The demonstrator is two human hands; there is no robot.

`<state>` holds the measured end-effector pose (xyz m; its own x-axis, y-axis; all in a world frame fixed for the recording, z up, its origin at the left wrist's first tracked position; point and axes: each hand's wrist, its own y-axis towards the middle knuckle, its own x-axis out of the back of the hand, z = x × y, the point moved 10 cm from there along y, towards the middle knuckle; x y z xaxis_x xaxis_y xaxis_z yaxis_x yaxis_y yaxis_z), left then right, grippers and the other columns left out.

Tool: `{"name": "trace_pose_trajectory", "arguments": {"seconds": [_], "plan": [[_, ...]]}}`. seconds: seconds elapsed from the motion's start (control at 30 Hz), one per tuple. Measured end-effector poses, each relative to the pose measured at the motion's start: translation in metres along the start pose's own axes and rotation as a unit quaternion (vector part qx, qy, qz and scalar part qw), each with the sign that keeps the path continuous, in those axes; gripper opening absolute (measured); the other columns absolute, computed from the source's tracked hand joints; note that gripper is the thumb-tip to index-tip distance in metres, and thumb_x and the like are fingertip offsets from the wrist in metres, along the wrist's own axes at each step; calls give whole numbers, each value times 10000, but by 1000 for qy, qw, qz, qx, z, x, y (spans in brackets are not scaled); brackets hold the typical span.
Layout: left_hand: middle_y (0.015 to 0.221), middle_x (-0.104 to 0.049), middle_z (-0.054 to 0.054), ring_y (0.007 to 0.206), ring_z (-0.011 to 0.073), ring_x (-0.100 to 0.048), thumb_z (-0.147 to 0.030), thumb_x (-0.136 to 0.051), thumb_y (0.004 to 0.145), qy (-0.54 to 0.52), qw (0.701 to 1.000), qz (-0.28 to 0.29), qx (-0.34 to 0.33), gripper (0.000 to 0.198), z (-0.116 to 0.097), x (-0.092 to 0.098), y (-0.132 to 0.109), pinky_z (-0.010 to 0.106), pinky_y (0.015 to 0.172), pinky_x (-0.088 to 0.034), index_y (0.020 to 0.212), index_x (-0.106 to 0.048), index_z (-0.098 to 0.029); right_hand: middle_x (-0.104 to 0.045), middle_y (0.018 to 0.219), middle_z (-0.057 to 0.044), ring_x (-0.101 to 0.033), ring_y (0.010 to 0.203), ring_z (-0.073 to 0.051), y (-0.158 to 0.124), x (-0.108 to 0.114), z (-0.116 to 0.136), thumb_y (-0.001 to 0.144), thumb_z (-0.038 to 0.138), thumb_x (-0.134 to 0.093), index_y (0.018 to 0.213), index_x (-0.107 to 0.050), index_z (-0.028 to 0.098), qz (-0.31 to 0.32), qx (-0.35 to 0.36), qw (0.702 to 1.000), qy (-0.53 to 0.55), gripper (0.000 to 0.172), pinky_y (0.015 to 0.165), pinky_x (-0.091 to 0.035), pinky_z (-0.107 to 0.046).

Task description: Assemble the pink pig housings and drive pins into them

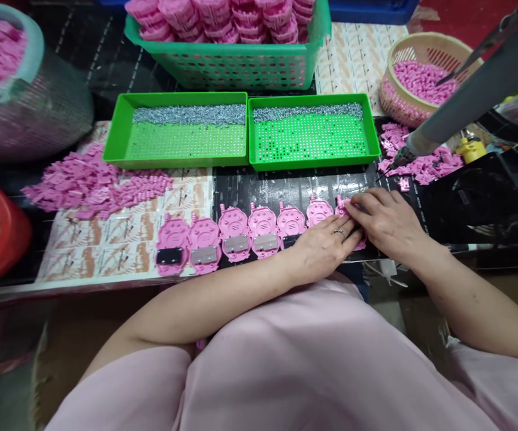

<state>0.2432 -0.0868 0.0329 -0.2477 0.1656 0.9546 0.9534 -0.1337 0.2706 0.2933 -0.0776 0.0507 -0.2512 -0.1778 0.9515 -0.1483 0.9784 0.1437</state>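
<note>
A row of pink plastic toy casings point(234, 224) lies along the table's near edge, several with black or silvery plates screwed across their lower halves. At the right end of the row, both of my hands are closed on the last pink casing point(342, 206), which they mostly cover. My left hand point(328, 244), with a ring on one finger, reaches over the neighbouring casings, its fingertips at this one. From the right, the bent fingers of my right hand point(387, 224) press on the same casing. Any small part under the fingertips is hidden.
Two green trays point(175, 161) point(315, 160) of screws stand behind the row. Loose pink parts point(79, 182) are heaped left; more pink pieces point(433, 164) lie right. A hanging grey screwdriver point(438, 123) slants in near a beige basket point(391, 90). A green basket point(241, 66) stands behind.
</note>
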Motion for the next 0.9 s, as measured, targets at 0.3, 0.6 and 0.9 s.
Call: {"name": "trace_pose_trajectory", "arguments": {"seconds": [0.3,0.6,0.9], "plan": [[1329,-592,189,1276,243,-552,-176,-466,972,-3,1000,10,6,343,2,-3,-1,401,1106,-433,1275,-583,-64,-667,1087,-82,-478,1020,-248,4,-2,-9,884,192,-557,1079,-670,201,6,-18,1000,16,225,754,-305,-364],[1292,-623,166,1235,247,-583,-181,-480,965,17,1000,-7,3,334,2,0,-1,395,1084,-453,1257,-599,-69,-685,1129,-53,-537,961,-200,-6,-11,-12,856,127,-564,1188,-624,180,-35,-30,997,66,342,732,-295,-349],[1268,-628,182,1208,268,-599,-216,-535,944,3,1000,-23,-1,325,3,5,-1,404,1069,-470,1216,-614,-56,-703,1094,-64,-548,995,-205,4,-6,-8,916,171,-509,1097,-658,146,-4,-39,997,60,236,792,-303,-361]]}}
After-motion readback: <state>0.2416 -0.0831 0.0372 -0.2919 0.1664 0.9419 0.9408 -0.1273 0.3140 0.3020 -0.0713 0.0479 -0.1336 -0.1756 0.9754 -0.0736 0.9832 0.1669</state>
